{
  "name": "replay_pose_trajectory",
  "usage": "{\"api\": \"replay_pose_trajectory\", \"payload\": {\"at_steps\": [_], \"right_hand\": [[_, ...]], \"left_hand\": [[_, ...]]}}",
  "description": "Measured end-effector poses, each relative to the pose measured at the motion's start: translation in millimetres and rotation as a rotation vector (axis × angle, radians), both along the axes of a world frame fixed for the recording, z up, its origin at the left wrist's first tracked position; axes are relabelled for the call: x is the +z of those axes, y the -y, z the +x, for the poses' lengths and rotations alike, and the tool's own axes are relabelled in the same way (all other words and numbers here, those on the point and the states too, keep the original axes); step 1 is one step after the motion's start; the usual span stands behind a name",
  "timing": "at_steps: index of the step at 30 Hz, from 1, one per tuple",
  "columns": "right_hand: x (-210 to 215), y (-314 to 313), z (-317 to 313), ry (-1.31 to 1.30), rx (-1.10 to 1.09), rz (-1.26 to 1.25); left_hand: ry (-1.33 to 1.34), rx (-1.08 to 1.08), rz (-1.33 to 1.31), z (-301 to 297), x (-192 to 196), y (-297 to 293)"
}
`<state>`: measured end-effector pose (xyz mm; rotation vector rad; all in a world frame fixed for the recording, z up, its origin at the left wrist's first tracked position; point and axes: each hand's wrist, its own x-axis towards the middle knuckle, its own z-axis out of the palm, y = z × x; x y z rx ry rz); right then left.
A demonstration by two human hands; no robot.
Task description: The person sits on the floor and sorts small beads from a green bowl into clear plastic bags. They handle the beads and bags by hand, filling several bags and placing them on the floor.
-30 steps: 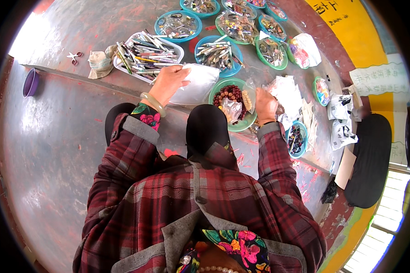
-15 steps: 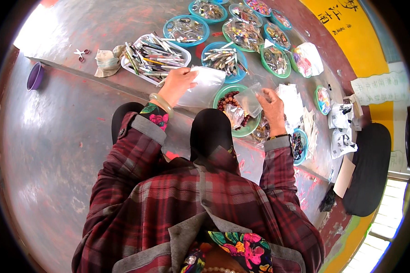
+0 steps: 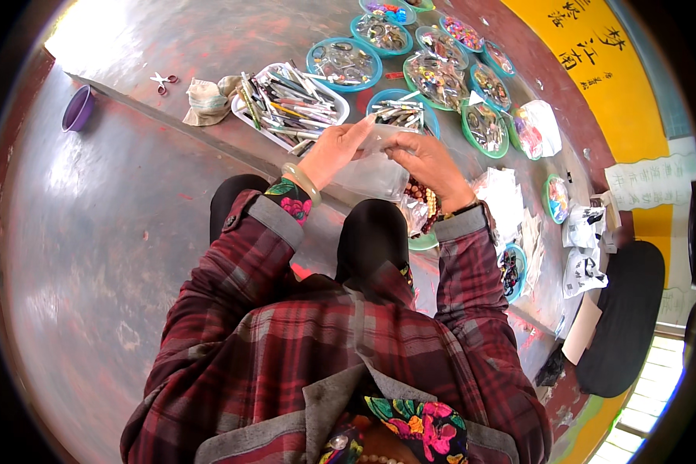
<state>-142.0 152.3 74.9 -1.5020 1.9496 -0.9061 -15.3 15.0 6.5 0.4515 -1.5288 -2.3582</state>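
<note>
A clear plastic bag hangs between my hands in front of my knees. My left hand grips its upper left edge, thumb pointing up along the rim. At the bag's mouth, the fingers of my right hand are pinched together against the plastic. A smaller clear bag from earlier cannot be told apart from it now. Below my right wrist sits a green bowl of bead bracelets and crumpled clear plastic, largely covered by the hand and sleeve.
Ahead stand a white basket of pens, a blue bowl of pens, and several bowls of small trinkets. Scissors, a cloth and a purple bowl lie left. White bags and a black seat are at right.
My right hand has moved left from over the green bowl, bringing a small clear bag to the bag in my left hand. The view has shifted slightly.
</note>
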Motion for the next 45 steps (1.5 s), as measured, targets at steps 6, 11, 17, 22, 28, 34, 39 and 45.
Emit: {"api": "replay_pose_trajectory", "payload": {"at_steps": [6, 11, 17, 22, 28, 34, 39, 45], "right_hand": [[-19.4, 15.2, -4.2, 0.069, -0.062, -0.052], [-33.3, 5.7, -10.6, 0.263, -0.266, -0.156], [-40.9, -12.8, -18.6, 0.484, -0.387, -0.209], [-36.1, -17.3, -11.1, 0.43, -0.498, -0.213], [-31.3, -12.2, -3.8, 0.564, -0.559, -0.171], [-31.8, -11.0, 2.0, 0.72, -0.545, -0.242], [-38.7, -10.0, 1.5, 0.832, -0.56, -0.314], [-43.1, -13.3, -2.9, 0.82, -0.537, -0.377]], "left_hand": [[0.041, -0.085, -0.176, 2.3, 4.1, 3.4], [0.065, 0.018, -0.03, -0.6, -0.9, 5.8], [0.052, 0.06, -0.001, 1.2, 3.4, 3.7], [0.087, 0.103, 0.005, 2.6, 10.5, 2.0], [-0.007, 0.167, 0.139, 1.2, 11.4, -2.5], [-0.093, 0.152, 0.274, -1.3, -0.5, 3.4], [-0.084, 0.096, 0.253, 0.2, 6.2, 0.6], [0.054, 0.096, 0.205, 3.5, 5.6, 4.1]]}}
